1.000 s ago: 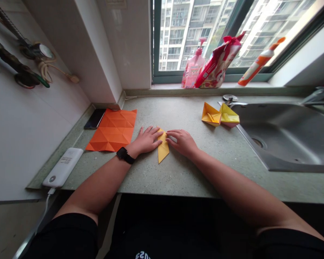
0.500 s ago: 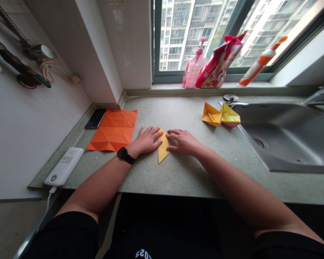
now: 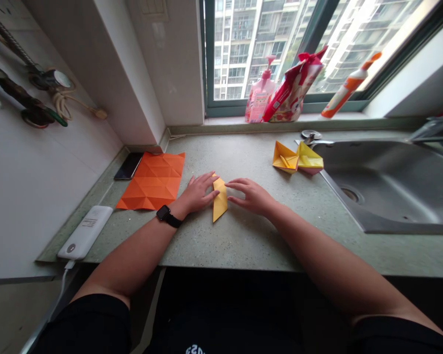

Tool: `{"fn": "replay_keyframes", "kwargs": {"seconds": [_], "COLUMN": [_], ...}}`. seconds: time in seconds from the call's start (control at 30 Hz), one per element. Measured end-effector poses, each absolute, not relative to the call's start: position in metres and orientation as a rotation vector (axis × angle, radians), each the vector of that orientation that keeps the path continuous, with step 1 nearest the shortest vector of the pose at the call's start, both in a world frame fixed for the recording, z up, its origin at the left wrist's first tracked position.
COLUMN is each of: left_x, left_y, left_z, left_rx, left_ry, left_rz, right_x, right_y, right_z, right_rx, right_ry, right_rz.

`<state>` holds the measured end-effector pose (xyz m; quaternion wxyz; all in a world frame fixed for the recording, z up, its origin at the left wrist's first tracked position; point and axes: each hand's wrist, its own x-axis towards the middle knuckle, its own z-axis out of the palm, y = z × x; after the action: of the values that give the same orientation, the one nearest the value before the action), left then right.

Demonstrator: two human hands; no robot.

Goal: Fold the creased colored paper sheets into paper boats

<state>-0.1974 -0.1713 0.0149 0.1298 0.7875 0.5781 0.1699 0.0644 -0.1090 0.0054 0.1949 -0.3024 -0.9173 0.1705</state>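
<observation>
A folded piece of yellow-orange paper (image 3: 220, 200) lies on the counter between my hands, its pointed end toward me. My left hand (image 3: 200, 191) rests along its left edge, fingers spread, with fingertips and thumb touching the paper. On the other side, my right hand (image 3: 253, 196) has its fingers stretched out, the tips at or very near the paper's right edge. To the left lies a creased orange sheet (image 3: 153, 179). Two folded paper boats stand by the sink, one orange (image 3: 285, 157) and one yellow (image 3: 310, 158).
A steel sink (image 3: 362, 216) is set into the counter on the right. A dark phone (image 3: 127, 167) and a white power bank (image 3: 85, 233) with a cable lie at left. A pink pump bottle (image 3: 260, 98), a red bag (image 3: 293, 91) and an orange-white bottle (image 3: 349, 88) stand on the windowsill.
My right fingers have drawn slightly away from the paper's edge. The paper's narrow shape looks a little changed, its right side rising more. The whole view has shifted slightly.
</observation>
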Motion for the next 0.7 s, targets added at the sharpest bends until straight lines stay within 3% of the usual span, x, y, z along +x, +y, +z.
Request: {"fn": "replay_keyframes", "kwargs": {"seconds": [0.17,0.7], "left_x": [-0.202,-0.191], "left_y": [-0.170,-0.188], "left_z": [0.018,0.032], "left_rx": [2.227,2.408], "left_ry": [1.747,1.358], "left_rz": [0.886,0.717], "right_x": [0.060,0.055], "right_y": [-0.114,-0.119], "right_z": [0.009,0.010], "right_rx": [-0.919,-1.065], "right_ry": [-2.549,-2.413], "right_rz": [0.479,0.614]}}
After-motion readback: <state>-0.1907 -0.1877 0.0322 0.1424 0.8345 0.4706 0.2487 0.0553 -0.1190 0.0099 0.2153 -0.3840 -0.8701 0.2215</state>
